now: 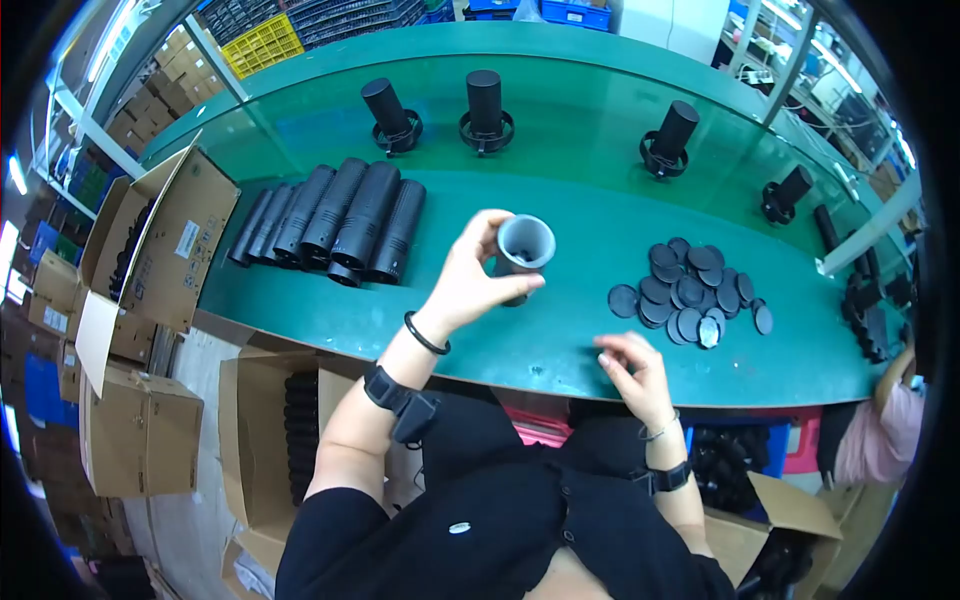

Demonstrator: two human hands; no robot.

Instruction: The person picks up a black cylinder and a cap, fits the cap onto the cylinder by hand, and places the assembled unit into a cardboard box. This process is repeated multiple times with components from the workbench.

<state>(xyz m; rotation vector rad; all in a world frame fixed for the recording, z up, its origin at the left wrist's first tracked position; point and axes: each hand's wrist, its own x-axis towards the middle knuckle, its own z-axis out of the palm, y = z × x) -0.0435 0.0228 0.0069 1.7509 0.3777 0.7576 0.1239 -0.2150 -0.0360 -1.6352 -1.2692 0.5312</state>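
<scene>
My left hand (470,265) is wrapped round a black tube (505,269), its wide grey mouth tipped up toward me. Something dark sits inside the tube, too shadowed to make out. Over the front part of the green table, my right hand (640,375) hovers with its fingers loosely bent and apart, nothing visible in them. Beyond it to the right lies a loose pile of thin round black discs (690,292); one of them shows a pale, shiny face. Left of my left hand, several ribbed black tubes (345,215) lie side by side, some stacked.
Black cylinders on ringed bases (485,105) stand spaced along the green far strip (580,120). An open cardboard box (185,240) adjoins the table's left end. Another box (245,430) with black parts and a blue crate (778,445) sit below the front edge. A person's pink sleeve (880,440) shows at right.
</scene>
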